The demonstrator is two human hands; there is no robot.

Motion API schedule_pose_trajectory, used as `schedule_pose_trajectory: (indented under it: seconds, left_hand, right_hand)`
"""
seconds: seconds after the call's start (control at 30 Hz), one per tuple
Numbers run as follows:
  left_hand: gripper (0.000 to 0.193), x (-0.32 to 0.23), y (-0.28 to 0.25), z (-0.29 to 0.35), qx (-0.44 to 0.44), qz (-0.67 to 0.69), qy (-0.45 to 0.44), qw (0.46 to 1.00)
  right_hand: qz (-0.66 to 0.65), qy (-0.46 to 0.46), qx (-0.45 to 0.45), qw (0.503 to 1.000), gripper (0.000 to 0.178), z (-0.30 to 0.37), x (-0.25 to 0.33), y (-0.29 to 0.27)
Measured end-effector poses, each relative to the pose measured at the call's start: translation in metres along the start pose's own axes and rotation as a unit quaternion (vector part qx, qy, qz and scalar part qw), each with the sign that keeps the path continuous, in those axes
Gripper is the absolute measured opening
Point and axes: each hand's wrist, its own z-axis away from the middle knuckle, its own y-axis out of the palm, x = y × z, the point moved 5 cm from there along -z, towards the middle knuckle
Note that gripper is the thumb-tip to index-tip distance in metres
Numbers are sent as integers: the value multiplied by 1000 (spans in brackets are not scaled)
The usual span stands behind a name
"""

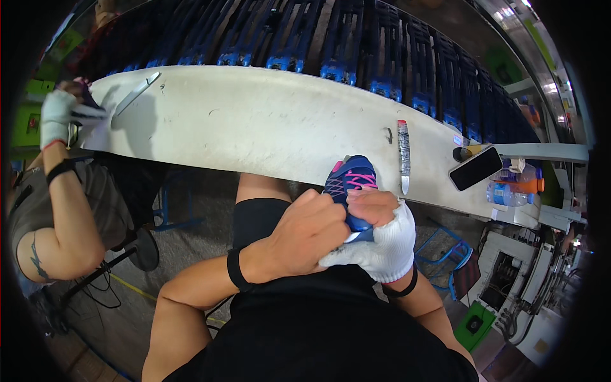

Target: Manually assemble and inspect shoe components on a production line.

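I judge the step in hand to be two-handed work on the shoe (350, 175), which sits between my hands at the near edge of the table (254, 127), so the next move calls for a firm hold and even pressure. My left hand (309, 226) comes in with elbow bent, fingers curled tight against the shoe, though their tips are hidden and I can't tell which part they pinch. My right hand (385, 235), in a white glove, wraps the opposite side, bare fingers pressed together over its top.
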Motion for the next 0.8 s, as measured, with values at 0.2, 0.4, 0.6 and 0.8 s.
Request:
schedule_pose_trajectory:
  seconds: [0.2, 0.4, 0.6, 0.8]
  left_hand:
    - [34, 5, -11, 14, -24, -37, 91, 995]
    - [43, 17, -9, 0, 21, 39, -10, 999]
    - [42, 45, -2, 12, 76, 163, -75, 981]
    - [71, 62, -18, 39, 106, -217, -64, 968]
  right_hand:
    - [-101, -27, 55, 993, 70, -2, -11, -3]
    - [-163, -38, 32, 985, 54, 9, -19, -7]
    - [-182, -53, 18, 982, 51, 7, -26, -7]
    - [-460, 45, -218, 860, 22, 26, -53, -9]
